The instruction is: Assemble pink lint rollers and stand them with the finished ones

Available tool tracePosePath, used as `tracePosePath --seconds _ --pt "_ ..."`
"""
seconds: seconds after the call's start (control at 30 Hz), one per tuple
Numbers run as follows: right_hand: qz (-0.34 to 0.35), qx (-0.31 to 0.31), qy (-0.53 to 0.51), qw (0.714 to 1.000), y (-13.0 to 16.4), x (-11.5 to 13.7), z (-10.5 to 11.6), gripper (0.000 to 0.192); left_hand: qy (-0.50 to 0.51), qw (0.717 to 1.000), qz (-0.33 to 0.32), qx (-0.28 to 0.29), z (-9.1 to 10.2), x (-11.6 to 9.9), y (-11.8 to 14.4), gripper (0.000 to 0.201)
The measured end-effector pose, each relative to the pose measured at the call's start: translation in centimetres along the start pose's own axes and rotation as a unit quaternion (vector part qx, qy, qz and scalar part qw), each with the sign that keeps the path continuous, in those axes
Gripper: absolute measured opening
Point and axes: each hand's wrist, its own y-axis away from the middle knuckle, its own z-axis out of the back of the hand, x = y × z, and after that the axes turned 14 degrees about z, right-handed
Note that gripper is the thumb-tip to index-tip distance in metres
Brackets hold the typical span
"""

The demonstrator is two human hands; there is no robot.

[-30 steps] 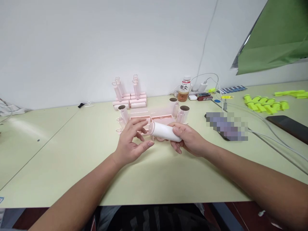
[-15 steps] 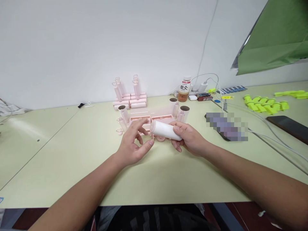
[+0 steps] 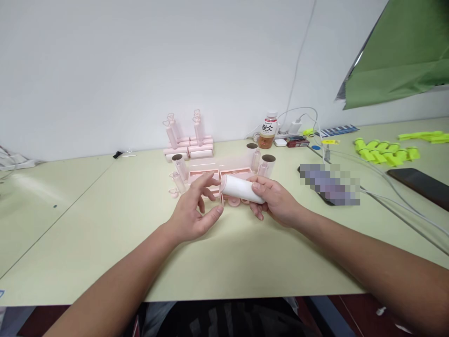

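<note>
My right hand (image 3: 275, 199) is closed around one end of a white lint roll (image 3: 240, 188), which lies nearly level above the table. A pink cap fills the roll's left end. My left hand (image 3: 196, 210) is open, thumb and fingers apart, with its fingertips beside that capped end; whether they touch it I cannot tell. Behind the hands sit pink open cases (image 3: 203, 174), partly hidden. Small pink round parts (image 3: 234, 201) lie below the roll. White rolls with brown cores (image 3: 268, 164) stand upright on the right, and another roll (image 3: 178, 163) on the left.
Pink heart-topped handles (image 3: 198, 131) stand at the back by pink-and-white rollers (image 3: 201, 150). A drink bottle (image 3: 268, 131) is near the wall. To the right are a phone (image 3: 329, 185), a dark phone (image 3: 421, 185), white cables (image 3: 403, 206) and yellow plastic pieces (image 3: 386, 152).
Almost nothing differs. The view has shifted very slightly; both hands and the lint roll keep nearly the same pose.
</note>
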Motion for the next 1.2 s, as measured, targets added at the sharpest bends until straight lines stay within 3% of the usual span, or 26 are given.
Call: tracePosePath --seconds 0.13,0.23,0.37,0.5,0.63,0.73,0.83,0.9,1.0,1.2 --pt "0.007 0.001 0.003 1.0 0.1 0.1 0.0 0.039 -0.027 0.999 -0.017 -0.018 0.1 0.0 -0.1 0.05" --pt "0.001 -0.001 0.0 1.0 0.1 0.2 -0.2 0.041 -0.014 1.0 0.0 -0.01 0.1 0.1 -0.1 0.067" --pt "0.005 -0.003 -0.006 1.0 0.0 0.2 -0.3 0.042 -0.031 0.999 -0.001 0.006 -0.1 0.2 0.0 0.06" --pt "0.009 -0.007 -0.006 1.0 -0.1 0.1 -0.1 0.04 0.002 1.0 0.021 0.011 -0.2 0.1 0.1 0.074" --pt "0.007 -0.016 -0.014 1.0 -0.1 -0.1 -0.1 0.041 -0.084 0.996 0.026 -0.015 0.3 -0.3 -0.2 0.04" --pt "0.007 -0.026 -0.016 1.0 -0.1 0.1 -0.3 0.043 -0.205 0.969 0.139 -0.01 0.9 -1.0 -0.4 0.042" --pt "0.005 -0.034 -0.021 0.999 -0.1 0.2 -0.4 0.046 -0.346 0.905 0.243 0.052 1.0 -1.6 -0.4 0.042" --pt "0.003 -0.036 -0.016 0.999 -0.1 0.3 -0.4 0.046 -0.393 0.877 0.261 0.094 0.8 -1.8 -0.4 0.039" --pt "0.006 -0.036 -0.007 0.999 -0.1 0.3 -0.4 0.046 -0.406 0.859 0.279 0.137 0.3 -1.5 -0.6 0.041" --pt "0.002 -0.037 -0.005 0.999 -0.1 0.3 -0.3 0.046 -0.439 0.837 0.288 0.156 0.3 -1.2 -0.8 0.038"
